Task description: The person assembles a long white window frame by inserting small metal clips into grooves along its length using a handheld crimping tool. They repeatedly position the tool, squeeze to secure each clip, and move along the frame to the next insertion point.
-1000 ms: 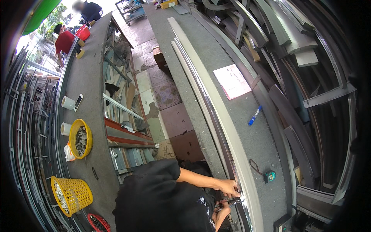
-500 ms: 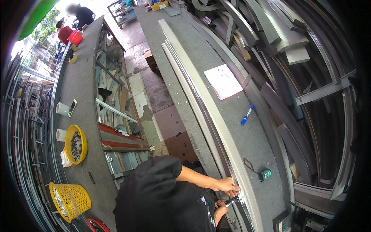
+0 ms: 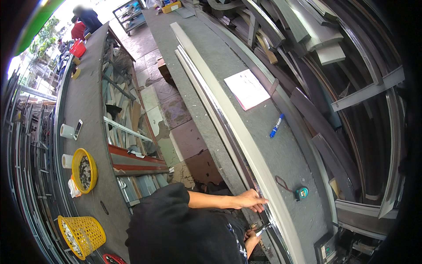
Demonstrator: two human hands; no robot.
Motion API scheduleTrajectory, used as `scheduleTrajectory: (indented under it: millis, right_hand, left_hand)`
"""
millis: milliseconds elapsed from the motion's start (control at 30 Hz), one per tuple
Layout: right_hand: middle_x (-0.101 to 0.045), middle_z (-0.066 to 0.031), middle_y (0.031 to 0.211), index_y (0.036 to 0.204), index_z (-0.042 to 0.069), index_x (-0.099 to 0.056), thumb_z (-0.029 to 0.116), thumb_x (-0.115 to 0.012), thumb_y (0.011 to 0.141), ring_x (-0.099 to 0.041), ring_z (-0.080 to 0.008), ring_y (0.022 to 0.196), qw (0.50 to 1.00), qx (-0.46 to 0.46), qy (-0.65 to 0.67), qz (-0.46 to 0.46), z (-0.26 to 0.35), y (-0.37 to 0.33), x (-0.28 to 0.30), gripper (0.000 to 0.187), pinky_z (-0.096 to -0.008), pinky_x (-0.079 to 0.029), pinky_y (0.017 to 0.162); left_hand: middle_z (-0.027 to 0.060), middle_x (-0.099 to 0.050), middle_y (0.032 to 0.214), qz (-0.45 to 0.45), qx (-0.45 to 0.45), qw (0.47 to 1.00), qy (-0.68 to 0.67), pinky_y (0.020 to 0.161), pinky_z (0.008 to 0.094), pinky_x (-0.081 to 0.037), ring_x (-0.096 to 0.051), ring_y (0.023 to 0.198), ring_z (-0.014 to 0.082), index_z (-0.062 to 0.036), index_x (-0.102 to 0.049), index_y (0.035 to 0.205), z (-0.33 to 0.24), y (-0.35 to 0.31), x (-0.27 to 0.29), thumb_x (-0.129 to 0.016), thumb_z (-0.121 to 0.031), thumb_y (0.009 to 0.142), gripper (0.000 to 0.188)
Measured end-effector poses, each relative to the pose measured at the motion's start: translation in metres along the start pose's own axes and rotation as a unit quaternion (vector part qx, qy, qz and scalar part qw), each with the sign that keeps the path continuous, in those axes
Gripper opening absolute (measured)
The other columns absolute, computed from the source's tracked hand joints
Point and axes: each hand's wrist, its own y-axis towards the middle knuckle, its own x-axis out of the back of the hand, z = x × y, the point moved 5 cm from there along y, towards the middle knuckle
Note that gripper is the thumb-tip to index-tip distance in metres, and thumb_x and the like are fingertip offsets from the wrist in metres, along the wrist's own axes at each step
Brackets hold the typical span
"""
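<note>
Long cream and dark metal profiles (image 3: 237,136) lie side by side along the bench, with a shiny strip between them. My left hand (image 3: 251,200) hovers over or rests on the dark profile, its fingers stretched toward the cream one; nothing shows in it. Closer to me, my right hand (image 3: 252,240) grips a slim dark-and-silver hand tool (image 3: 263,228), whose tip is at the shiny strip beside the cream profile. The tool's exact kind is not clear. My black sleeve and torso hide part of the bench's near side.
On the grey bench (image 3: 288,158) lie a teal tape measure (image 3: 301,193), a blue marker (image 3: 277,126) and white paper (image 3: 247,89). Racked profiles (image 3: 307,105) crowd the right. A left-hand bench carries a yellow basket (image 3: 83,235), a yellow bowl (image 3: 93,171) and a phone (image 3: 78,130). People stand far left.
My left hand has moved away from the tool, farther along the profile, and its fingers have straightened. My right hand stays at nearly the same spot with the tool. The whole view has shifted slightly.
</note>
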Motion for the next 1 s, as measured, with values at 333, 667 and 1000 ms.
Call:
scheduleTrajectory:
  millis: [333,667,1000]
  right_hand:
    - [-0.044,0.0009,0.067,0.091,0.009,-0.048,0.002,-0.049,0.074,-0.036,-0.0073,0.05,0.995,-0.037,0.085,0.031,-0.002,-0.013,-0.007,0.018,-0.0227,-0.028,0.042]
    - [-0.055,-0.0079,0.088,0.113,-0.003,-0.055,0.0,-0.053,0.069,-0.055,-0.0182,0.076,0.994,-0.005,0.105,0.009,0.002,-0.014,-0.015,0.044,-0.0319,-0.048,0.064]
    - [-0.053,-0.011,0.112,0.132,0.003,-0.046,0.003,-0.057,0.07,-0.053,-0.0246,0.108,0.99,-0.064,0.125,0.015,0.007,-0.018,-0.016,0.063,-0.0417,-0.048,0.084]
  left_hand:
    - [0.0076,-0.064,0.077,-0.245,-0.199,0.947,-0.061,0.062,0.032,-0.058,-0.066,0.069,0.0184,-0.0005,-0.062,0.095,-0.077,-0.039,0.109,-0.066,-0.027,0.095,0.026]
    - [0.0093,-0.058,0.088,-0.413,-0.279,0.864,-0.069,0.062,0.0321,-0.059,-0.063,0.074,0.0192,0.0027,-0.055,0.098,-0.145,-0.05,0.181,-0.064,-0.026,0.096,0.03]
    - [0.0164,-0.057,0.098,-0.462,-0.261,0.847,-0.037,0.065,0.0325,-0.063,-0.065,0.081,0.0261,0.0119,-0.057,0.108,-0.187,-0.057,0.232,-0.067,-0.021,0.091,0.038]
